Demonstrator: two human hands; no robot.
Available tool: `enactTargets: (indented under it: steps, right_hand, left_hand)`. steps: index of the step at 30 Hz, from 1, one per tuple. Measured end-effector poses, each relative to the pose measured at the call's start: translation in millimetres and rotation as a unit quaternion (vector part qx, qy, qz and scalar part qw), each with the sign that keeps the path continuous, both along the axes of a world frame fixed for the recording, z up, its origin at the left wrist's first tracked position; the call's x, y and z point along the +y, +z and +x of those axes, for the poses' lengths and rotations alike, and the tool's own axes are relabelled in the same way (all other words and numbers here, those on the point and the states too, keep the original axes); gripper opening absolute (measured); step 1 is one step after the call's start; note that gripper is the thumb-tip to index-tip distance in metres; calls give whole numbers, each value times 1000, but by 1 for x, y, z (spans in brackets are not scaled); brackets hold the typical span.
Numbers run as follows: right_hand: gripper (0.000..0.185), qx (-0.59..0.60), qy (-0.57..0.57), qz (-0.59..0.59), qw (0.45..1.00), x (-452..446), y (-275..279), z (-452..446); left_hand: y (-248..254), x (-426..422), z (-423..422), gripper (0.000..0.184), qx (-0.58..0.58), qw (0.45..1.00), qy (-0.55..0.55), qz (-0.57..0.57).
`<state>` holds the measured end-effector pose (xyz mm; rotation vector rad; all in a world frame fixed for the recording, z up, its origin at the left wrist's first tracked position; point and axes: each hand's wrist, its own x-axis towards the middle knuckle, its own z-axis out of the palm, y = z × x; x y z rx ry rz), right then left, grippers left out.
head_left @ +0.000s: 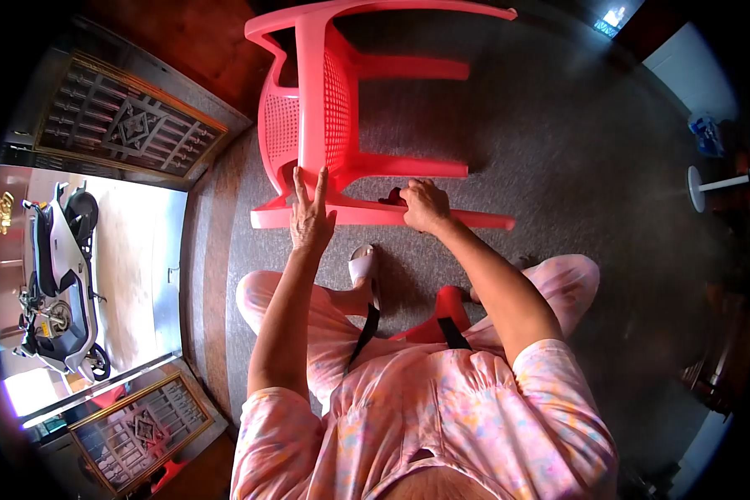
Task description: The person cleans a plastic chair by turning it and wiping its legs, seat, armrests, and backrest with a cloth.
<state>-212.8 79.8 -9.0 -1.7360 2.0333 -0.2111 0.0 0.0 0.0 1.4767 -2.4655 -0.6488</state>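
A pinkish-red plastic armchair (312, 108) with a perforated seat and back lies tipped over on the floor in front of me. My left hand (311, 215) rests on its near side by the armrest, fingers stretched and spread apart. Further right, my right hand (426, 205) is closed at the nearest chair leg (483, 220). A dark red, cloth-like piece (393, 197) pokes out beside its fingers, pressed near the leg. Most of that piece is hidden by the hand.
Below me, part of a red plastic seat (450, 310) shows between my legs. My foot wears a pale slipper (362, 265) on the speckled grey floor (558, 167). A motor scooter (62, 283) stands outside the open doorway at left. A white stand (698, 188) is at far right.
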Motion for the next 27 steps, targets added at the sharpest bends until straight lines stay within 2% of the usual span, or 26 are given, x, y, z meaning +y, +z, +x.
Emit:
enactTargets:
  steps: [2,3,5,9,11,13,14,17,18,19,21,22,23,24,25,27]
  right_hand:
    - [21,-12,2,0,1000,-7,-2,-8]
    - [23,12,24,-3,1000,14,7,0]
    - [26,-47,13,39,998,-6,22,-17]
    - [31,-53,40,55,996,-25,18,-42]
    - [35,-110,15,65,992,-28,4,-53]
    - [37,-124,40,86,988,-24,30,-61]
    - [40,-135,33,105,985,-23,36,-65]
    - [39,-145,50,131,979,-26,54,-73]
    - [36,-146,34,81,985,-21,52,-73]
    - [36,-146,34,81,985,-20,54,-71]
    - [33,-159,16,155,975,-20,56,-67]
    - [33,-159,16,154,975,-19,57,-67]
    - [32,-152,6,128,980,-16,57,-68]
    - [31,-145,-4,102,984,-13,57,-69]
    - [31,-143,-5,102,984,-7,57,-69]
    - [39,-96,-37,-110,989,8,57,-65]
  left_hand:
    - [-11,-4,-6,104,-119,977,-4,-178]
    - [3,21,-3,104,-126,980,-9,-154]
    - [25,13,-29,108,-218,965,36,-144]
    - [27,-2,-35,104,-172,968,14,-182]
    - [32,-1,-37,99,-153,977,17,-151]
    - [32,0,-38,94,-43,992,-3,-120]
    - [33,3,-38,94,-42,992,-3,-117]
    - [34,16,-35,75,103,984,-14,-142]
    - [33,23,-32,65,133,980,-5,-146]
    - [27,33,-31,52,179,965,36,-188]
    - [16,51,-21,39,160,961,83,-209]
    - [6,57,-17,39,160,961,83,-210]
    - [-4,63,-15,33,269,946,172,61]
    - [-7,68,-15,27,352,842,245,327]
    - [-4,73,-17,30,357,788,279,417]
    - [-20,72,-16,38,468,669,275,507]
